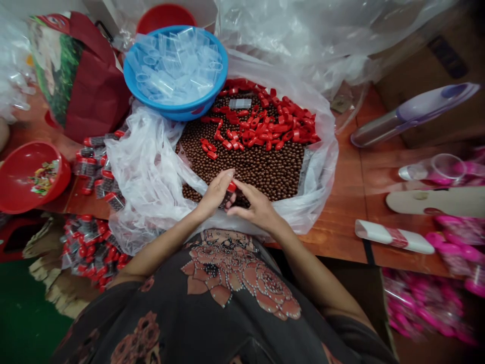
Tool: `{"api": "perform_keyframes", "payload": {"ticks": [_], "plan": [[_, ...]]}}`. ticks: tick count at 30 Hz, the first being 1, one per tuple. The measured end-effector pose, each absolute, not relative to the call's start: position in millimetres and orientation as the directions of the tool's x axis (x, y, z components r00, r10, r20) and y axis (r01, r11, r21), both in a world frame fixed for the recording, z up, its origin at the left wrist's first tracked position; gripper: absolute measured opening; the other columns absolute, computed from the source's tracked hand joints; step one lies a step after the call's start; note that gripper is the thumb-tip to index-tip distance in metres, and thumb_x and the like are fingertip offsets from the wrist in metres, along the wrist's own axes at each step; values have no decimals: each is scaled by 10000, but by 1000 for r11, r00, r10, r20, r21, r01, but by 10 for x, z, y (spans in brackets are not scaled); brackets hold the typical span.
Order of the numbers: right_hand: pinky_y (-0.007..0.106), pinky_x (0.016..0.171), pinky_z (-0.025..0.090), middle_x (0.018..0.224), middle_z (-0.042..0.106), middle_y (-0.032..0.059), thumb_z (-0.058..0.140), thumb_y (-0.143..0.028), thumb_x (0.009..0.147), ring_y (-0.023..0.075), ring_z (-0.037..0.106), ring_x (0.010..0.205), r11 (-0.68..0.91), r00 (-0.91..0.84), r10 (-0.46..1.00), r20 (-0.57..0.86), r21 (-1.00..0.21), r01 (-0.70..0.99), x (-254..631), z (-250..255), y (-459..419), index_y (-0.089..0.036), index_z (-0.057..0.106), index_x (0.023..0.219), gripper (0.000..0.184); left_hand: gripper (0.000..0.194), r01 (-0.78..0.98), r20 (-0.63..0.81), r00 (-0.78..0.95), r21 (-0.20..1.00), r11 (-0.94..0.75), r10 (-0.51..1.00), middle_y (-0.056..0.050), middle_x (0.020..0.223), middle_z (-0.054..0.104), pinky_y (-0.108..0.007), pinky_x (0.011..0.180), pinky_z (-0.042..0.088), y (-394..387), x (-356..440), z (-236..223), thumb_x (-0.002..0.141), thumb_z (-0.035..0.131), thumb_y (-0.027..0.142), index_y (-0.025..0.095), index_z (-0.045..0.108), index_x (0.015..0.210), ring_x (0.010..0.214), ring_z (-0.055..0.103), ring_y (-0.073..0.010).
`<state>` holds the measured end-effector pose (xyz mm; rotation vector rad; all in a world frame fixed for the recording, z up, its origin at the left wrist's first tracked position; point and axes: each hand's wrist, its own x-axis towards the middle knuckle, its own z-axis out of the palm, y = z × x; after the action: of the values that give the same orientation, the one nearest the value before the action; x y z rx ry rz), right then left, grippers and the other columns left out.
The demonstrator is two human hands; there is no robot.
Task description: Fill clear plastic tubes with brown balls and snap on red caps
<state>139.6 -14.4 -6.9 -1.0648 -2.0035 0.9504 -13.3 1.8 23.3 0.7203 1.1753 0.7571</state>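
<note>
Red-capped tube point(231, 187) near the bench's point(343, 215) front edge: we judge it light, slippery, best gripped mid-barrel. Left hand point(214, 195) holds it; right hand point(259, 207) spreads wide.

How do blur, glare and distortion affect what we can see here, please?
Head view: stretching and smearing toward the edges, notably around the pink items at lower right; pale glare on the clear plastic sheeting at the top; brown balls near the centre comparatively distinct; top right corner very dark.

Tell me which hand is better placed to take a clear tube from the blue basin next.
The left hand, probably: the blue basin lies forward on its side, farther from the right hand.
</note>
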Motion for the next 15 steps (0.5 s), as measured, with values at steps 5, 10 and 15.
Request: {"api": "perform_keyframes", "payload": {"ticks": [5, 10, 15], "plan": [[546, 1052, 454, 1416, 460, 196, 705, -453, 792, 316, 457, 1323, 550, -498, 812, 304, -684, 479, 1326, -88, -136, -185, 245, 1484, 873, 574, -149, -466, 194, 856, 495, 863, 17, 551, 528, -226, 402, 374, 45, -158, 201, 893, 484, 545, 207, 463, 1357, 391, 464, -112], [545, 1034, 468, 1377, 506, 208, 650, -404, 815, 328, 502, 1283, 665, -497, 747, 442, -513, 543, 1339, -116, -69, -158, 311, 1448, 758, 535, -218, -501, 186, 818, 532, 845, 16, 548, 535, -225, 404, 383, 45, -147, 206, 879, 479, 473, 198, 463, 1337, 407, 481, -122], [515, 951, 524, 1278, 594, 213, 618, -421, 818, 334, 578, 1200, 736, -528, 676, 515, -423, 529, 1305, -243, -64, -120, 362, 1423, 722, 470, -268, -529, 144, 792, 548, 836, 40, 499, 499, -209, 364, 338, -35, -151, 212, 879, 459, 423, 191, 472, 1287, 340, 418, -103]]}}
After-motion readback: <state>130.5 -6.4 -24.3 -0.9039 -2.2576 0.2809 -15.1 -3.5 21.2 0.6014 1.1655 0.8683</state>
